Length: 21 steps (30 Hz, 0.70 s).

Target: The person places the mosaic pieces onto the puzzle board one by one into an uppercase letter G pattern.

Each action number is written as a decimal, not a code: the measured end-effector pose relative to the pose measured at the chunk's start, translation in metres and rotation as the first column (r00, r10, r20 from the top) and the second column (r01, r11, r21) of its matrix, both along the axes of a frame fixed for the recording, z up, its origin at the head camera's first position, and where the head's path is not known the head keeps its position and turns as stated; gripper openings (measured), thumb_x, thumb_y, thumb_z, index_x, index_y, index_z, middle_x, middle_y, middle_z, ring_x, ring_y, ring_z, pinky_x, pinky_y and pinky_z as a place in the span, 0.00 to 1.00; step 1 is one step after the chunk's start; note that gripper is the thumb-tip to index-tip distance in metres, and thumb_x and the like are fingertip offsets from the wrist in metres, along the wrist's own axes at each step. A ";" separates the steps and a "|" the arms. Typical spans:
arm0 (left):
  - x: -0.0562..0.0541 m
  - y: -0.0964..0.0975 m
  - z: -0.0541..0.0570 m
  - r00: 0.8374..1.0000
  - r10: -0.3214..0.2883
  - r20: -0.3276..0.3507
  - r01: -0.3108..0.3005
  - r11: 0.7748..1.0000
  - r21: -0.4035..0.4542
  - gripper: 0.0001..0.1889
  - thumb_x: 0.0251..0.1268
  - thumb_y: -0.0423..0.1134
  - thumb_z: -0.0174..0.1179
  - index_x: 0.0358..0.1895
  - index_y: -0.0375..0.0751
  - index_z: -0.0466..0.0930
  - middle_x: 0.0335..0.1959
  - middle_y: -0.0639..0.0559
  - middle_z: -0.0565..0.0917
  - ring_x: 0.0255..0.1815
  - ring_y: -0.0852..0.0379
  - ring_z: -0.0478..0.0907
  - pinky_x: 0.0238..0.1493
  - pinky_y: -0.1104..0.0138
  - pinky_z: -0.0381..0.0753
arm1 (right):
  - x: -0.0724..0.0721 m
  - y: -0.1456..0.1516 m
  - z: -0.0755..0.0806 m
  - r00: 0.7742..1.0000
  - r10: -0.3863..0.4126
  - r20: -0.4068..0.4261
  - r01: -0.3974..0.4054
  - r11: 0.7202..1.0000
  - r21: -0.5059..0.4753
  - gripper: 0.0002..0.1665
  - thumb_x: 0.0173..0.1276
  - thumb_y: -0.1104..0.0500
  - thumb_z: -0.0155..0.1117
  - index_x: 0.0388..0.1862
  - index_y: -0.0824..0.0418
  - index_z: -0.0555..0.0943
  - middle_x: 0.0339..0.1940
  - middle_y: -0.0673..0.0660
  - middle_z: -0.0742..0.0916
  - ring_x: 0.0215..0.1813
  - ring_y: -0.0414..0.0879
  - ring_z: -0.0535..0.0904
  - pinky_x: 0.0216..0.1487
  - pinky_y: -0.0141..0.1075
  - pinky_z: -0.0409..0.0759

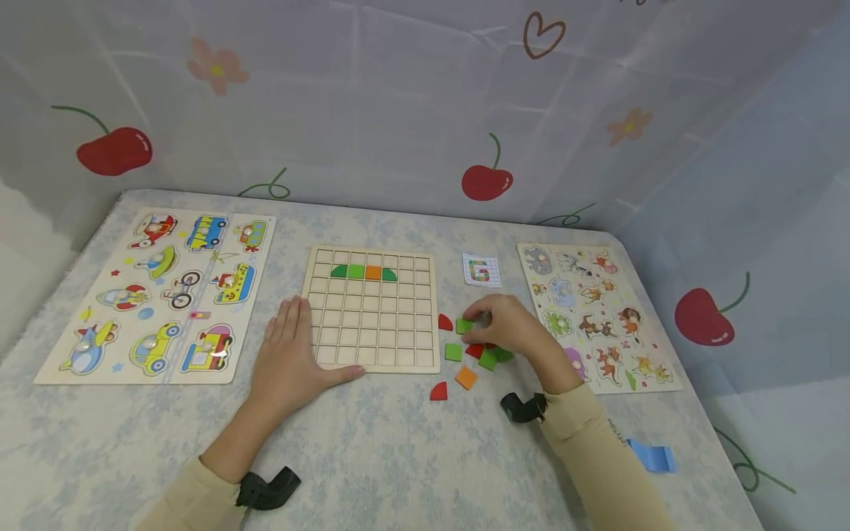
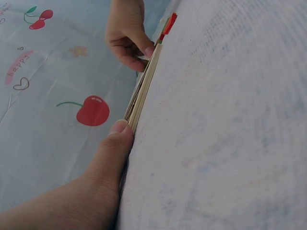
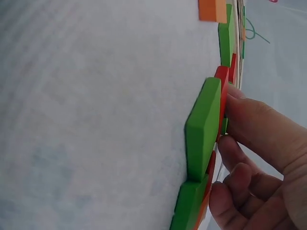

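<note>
My left hand lies along the left and front edges of a wooden grid board, fingers straight, thumb on the front edge. In the grid's second row sit two dark green quarter-round tiles, a light green square and an orange square. Right of the board, my right hand pinches a light green square tile between thumb and forefinger, low over the table. Around it lie loose tiles: red quarter-rounds, green squares and an orange square. The right hand partly hides some.
A pattern card lies beyond the loose tiles. A vehicle puzzle board is at the left, an animal puzzle board at the right, under the right forearm. Blue tape sits near the right table edge. A printed curtain stands behind.
</note>
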<state>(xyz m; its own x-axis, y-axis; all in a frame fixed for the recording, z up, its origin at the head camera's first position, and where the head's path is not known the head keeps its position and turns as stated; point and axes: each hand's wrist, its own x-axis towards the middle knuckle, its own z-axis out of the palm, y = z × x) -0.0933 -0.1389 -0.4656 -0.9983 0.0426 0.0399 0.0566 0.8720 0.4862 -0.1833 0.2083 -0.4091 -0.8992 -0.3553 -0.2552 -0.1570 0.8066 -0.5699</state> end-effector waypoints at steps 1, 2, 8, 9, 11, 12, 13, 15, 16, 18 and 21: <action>0.000 0.000 0.000 1.000 0.000 0.001 0.000 1.000 0.000 0.80 0.32 0.85 0.61 0.78 0.27 0.38 0.81 0.31 0.44 0.82 0.36 0.39 0.79 0.40 0.44 | 0.000 0.000 0.000 1.000 0.015 -0.003 -0.015 1.000 0.002 0.19 0.55 0.53 0.79 0.46 0.55 0.88 0.40 0.54 0.84 0.34 0.46 0.74 0.31 0.34 0.77; 0.000 0.000 0.000 1.000 0.000 0.003 0.000 1.000 0.000 0.80 0.31 0.85 0.61 0.78 0.27 0.38 0.81 0.31 0.44 0.82 0.36 0.39 0.79 0.40 0.44 | 0.000 0.001 0.000 1.000 0.030 -0.006 -0.030 1.000 0.005 0.19 0.56 0.53 0.79 0.47 0.56 0.88 0.40 0.54 0.84 0.35 0.46 0.74 0.32 0.34 0.77; 0.000 0.000 0.000 1.000 0.000 0.013 0.000 1.000 0.000 0.80 0.31 0.86 0.60 0.79 0.28 0.37 0.81 0.32 0.43 0.83 0.36 0.38 0.79 0.41 0.44 | 0.002 0.002 -0.002 0.999 0.051 -0.009 -0.051 0.999 0.003 0.14 0.57 0.54 0.78 0.41 0.54 0.85 0.36 0.52 0.83 0.35 0.46 0.74 0.35 0.35 0.77; 0.000 0.000 -0.001 1.000 0.001 0.013 -0.001 1.000 -0.001 0.80 0.31 0.86 0.60 0.79 0.28 0.37 0.81 0.32 0.43 0.83 0.36 0.38 0.79 0.41 0.44 | 0.002 0.002 -0.003 0.999 0.050 -0.005 -0.050 0.999 -0.005 0.14 0.58 0.55 0.78 0.40 0.54 0.83 0.35 0.52 0.83 0.35 0.46 0.74 0.34 0.35 0.78; 0.001 0.000 -0.001 1.000 0.002 0.012 -0.002 1.000 -0.002 0.80 0.31 0.86 0.60 0.79 0.28 0.37 0.81 0.32 0.43 0.83 0.36 0.38 0.79 0.41 0.44 | 0.003 0.002 -0.003 0.998 0.058 0.001 -0.058 0.998 -0.021 0.14 0.59 0.56 0.77 0.39 0.54 0.81 0.33 0.52 0.82 0.34 0.46 0.75 0.33 0.36 0.78; 0.001 0.000 -0.001 1.000 0.002 0.011 -0.002 1.000 -0.002 0.80 0.31 0.86 0.60 0.79 0.28 0.37 0.81 0.32 0.43 0.83 0.36 0.38 0.79 0.40 0.44 | 0.003 0.002 -0.003 0.998 0.062 0.005 -0.062 0.998 -0.033 0.14 0.59 0.57 0.76 0.39 0.54 0.80 0.32 0.52 0.82 0.33 0.46 0.75 0.33 0.36 0.78; 0.001 0.000 -0.001 1.000 0.002 0.011 -0.002 1.000 -0.001 0.80 0.31 0.86 0.60 0.79 0.28 0.37 0.81 0.32 0.43 0.83 0.36 0.38 0.79 0.40 0.44 | 0.003 0.002 -0.003 0.998 0.064 0.010 -0.063 0.997 -0.042 0.14 0.60 0.57 0.76 0.38 0.54 0.79 0.32 0.52 0.82 0.33 0.46 0.76 0.32 0.36 0.78; 0.001 0.000 -0.001 1.000 0.003 0.012 -0.003 1.000 0.001 0.80 0.31 0.86 0.60 0.79 0.28 0.37 0.81 0.32 0.43 0.83 0.36 0.38 0.79 0.40 0.44 | 0.003 0.002 -0.002 0.998 0.065 0.015 -0.064 0.996 -0.066 0.13 0.60 0.58 0.75 0.38 0.54 0.78 0.31 0.52 0.82 0.34 0.46 0.76 0.33 0.36 0.79; 0.001 0.000 -0.001 1.000 0.003 0.011 -0.003 1.000 0.002 0.80 0.31 0.86 0.60 0.79 0.28 0.37 0.81 0.32 0.43 0.83 0.36 0.38 0.79 0.41 0.44 | 0.002 0.002 -0.001 0.998 0.064 0.014 -0.063 0.995 -0.080 0.13 0.61 0.58 0.75 0.38 0.54 0.77 0.32 0.52 0.82 0.34 0.46 0.76 0.33 0.36 0.79; 0.001 0.000 -0.001 1.000 0.004 0.012 -0.004 1.000 0.003 0.80 0.31 0.86 0.60 0.79 0.28 0.37 0.81 0.32 0.43 0.83 0.36 0.38 0.79 0.41 0.44 | -0.001 0.000 -0.001 0.998 0.062 0.014 -0.060 0.991 -0.120 0.13 0.62 0.58 0.74 0.38 0.54 0.77 0.33 0.52 0.82 0.33 0.47 0.76 0.33 0.37 0.79; 0.001 0.000 0.000 1.000 0.004 0.011 -0.004 1.000 0.002 0.80 0.31 0.86 0.60 0.79 0.28 0.37 0.81 0.32 0.43 0.83 0.36 0.38 0.79 0.41 0.43 | -0.007 -0.006 0.000 0.998 0.057 -0.004 -0.056 0.982 -0.178 0.12 0.63 0.58 0.73 0.39 0.54 0.77 0.36 0.53 0.82 0.33 0.49 0.75 0.33 0.37 0.78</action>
